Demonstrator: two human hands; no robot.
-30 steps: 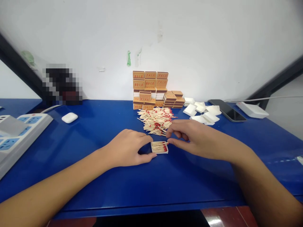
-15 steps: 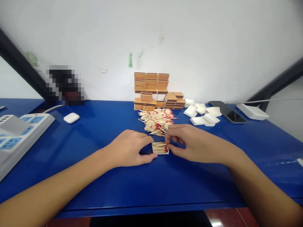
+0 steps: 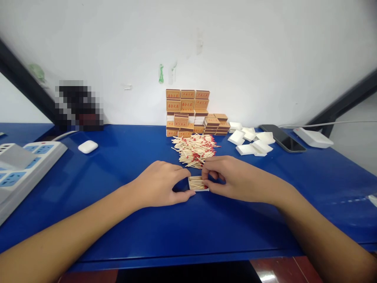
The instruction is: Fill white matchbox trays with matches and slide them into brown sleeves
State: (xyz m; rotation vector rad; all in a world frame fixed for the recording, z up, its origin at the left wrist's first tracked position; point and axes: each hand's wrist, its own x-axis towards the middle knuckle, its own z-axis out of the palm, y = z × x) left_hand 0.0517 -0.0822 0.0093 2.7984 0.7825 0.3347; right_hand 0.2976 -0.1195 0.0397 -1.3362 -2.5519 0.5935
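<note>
A small white matchbox tray (image 3: 203, 190) lies on the blue table, filled with matchsticks (image 3: 195, 182) whose red heads point right. My left hand (image 3: 161, 182) grips the tray's left end, thumb at the near corner and forefinger at the far corner. Over the right end bends my right hand (image 3: 229, 177), thumb and forefinger pinched together down at the match heads. Its fingertips cover part of the matches, so whatever is between them is hidden. Just behind the tray is a loose heap of red-tipped matchsticks (image 3: 194, 147).
Stacked matchboxes (image 3: 188, 104) stand against the wall behind the heap. Several white trays (image 3: 247, 149) lie to the right, beside a phone (image 3: 284, 138) and a white box (image 3: 313, 137). On the left are a white earbud case (image 3: 88, 147) and a power strip (image 3: 44, 157).
My right hand has shifted slightly left, so its fingertips now reach further over the tray's right end and hide more of the match heads. My left hand keeps its grip on the tray.
</note>
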